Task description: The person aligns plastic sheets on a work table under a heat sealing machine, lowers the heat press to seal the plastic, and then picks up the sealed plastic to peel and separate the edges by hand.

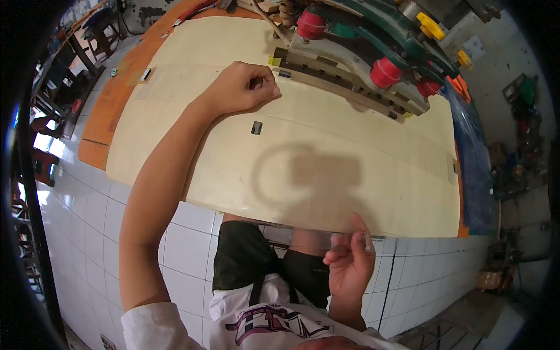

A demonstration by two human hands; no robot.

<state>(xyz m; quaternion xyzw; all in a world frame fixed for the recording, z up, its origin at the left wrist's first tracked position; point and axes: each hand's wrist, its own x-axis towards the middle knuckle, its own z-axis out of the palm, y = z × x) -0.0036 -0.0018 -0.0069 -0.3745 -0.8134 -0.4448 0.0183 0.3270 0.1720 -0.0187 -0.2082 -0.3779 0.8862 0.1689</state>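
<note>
My left hand (248, 87) rests on the cream board (221, 157) beside the machine's long metal bar (338, 84). Its fingers are curled and the thumb meets them; what they pinch, if anything, is hidden. Below the board's front edge, my right hand (353, 251) is raised palm up, with its fingers bent around what looks like a piece of clear plastic (335, 239); one finger points upward and is slightly blurred. A small dark rectangular piece (256, 128) lies on the board below my left hand. Another dark piece (284, 74) is at the bar's left end.
The green machine (361, 35) with red knobs (385, 73) stands over the board's back right. Blue plastic sheeting (472, 169) hangs at the right edge. A small black-and-white piece (146, 74) lies at the left. An orange-brown tabletop (96, 131) shows beyond the board.
</note>
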